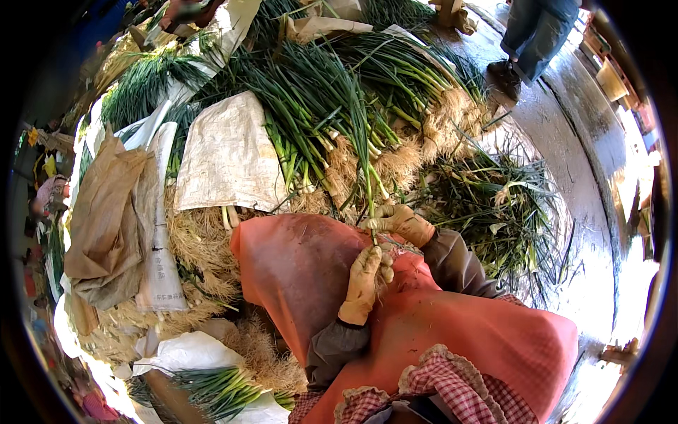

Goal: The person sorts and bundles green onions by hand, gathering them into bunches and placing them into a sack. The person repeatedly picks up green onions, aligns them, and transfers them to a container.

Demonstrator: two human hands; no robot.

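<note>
My left hand, in a dirty pale glove, grips the rooted lower end of a green onion over my lap. Just above it, my right hand, gloved the same way, has its fingers around the stalk of that green onion. Its long leaves stretch away from me over a heap of green onions with pale, stringy roots. Under both hands an orange-red waterproof apron covers my knees, with bits of dirt on it.
To my right lies a pile of loose leaves and trimmings. A white woven sack and brown sheeting cover onions on the left. More green onions lie at lower left. A person's jeans-clad leg stands on the wet floor.
</note>
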